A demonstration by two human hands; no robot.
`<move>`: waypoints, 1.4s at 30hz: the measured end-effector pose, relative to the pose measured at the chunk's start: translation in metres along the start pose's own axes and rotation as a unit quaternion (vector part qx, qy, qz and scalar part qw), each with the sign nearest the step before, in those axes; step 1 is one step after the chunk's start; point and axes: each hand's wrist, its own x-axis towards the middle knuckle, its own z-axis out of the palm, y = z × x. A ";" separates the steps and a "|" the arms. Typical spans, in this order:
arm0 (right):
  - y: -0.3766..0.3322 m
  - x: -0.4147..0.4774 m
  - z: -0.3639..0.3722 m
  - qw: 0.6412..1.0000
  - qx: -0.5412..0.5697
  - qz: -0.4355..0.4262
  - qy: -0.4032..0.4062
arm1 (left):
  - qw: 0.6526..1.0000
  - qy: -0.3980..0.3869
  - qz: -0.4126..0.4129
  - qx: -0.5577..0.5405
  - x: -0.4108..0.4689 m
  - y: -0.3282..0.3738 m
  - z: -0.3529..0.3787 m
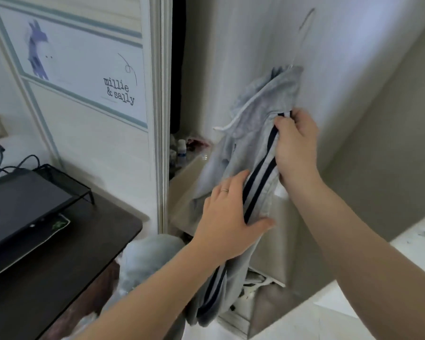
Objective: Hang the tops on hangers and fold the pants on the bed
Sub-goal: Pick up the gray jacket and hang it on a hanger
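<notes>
A light grey hooded top (253,133) with dark navy stripes down its sleeve hangs in front of a pale wardrobe door (255,45). A white drawstring dangles from its hood. A thin hanger hook (302,33) rises above it, blurred. My right hand (296,148) grips the striped sleeve near the shoulder. My left hand (228,217) lies with straight fingers against the sleeve lower down, its thumb spread across the cloth. The rest of the sleeve droops below my left forearm.
A dark desk (66,253) at the left carries a black monitor (22,207) on a wire stand. A poster (79,60) hangs on the wall. A pale blue bundle (147,256) lies low beside the desk. Small bottles (182,148) stand on a shelf behind the door gap.
</notes>
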 end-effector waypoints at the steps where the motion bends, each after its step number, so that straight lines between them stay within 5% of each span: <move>1: -0.005 0.010 0.010 1.000 0.001 -0.008 0.007 | 1.000 0.009 0.003 0.001 0.013 -0.001 -0.006; 14: -0.099 0.186 0.062 0.988 0.059 -0.134 0.047 | 0.979 0.097 0.160 0.077 0.196 0.039 -0.115; 25: -0.187 0.369 0.050 0.959 0.028 -0.275 0.063 | 0.892 0.222 0.246 0.308 0.351 0.130 -0.185; 33: -0.227 0.478 0.027 0.954 -0.014 -0.289 0.076 | 0.839 0.301 0.225 0.393 0.430 0.184 -0.203; 42: -0.224 0.527 0.023 0.969 -0.024 -0.241 0.056 | 0.829 0.287 0.212 0.431 0.468 0.204 -0.205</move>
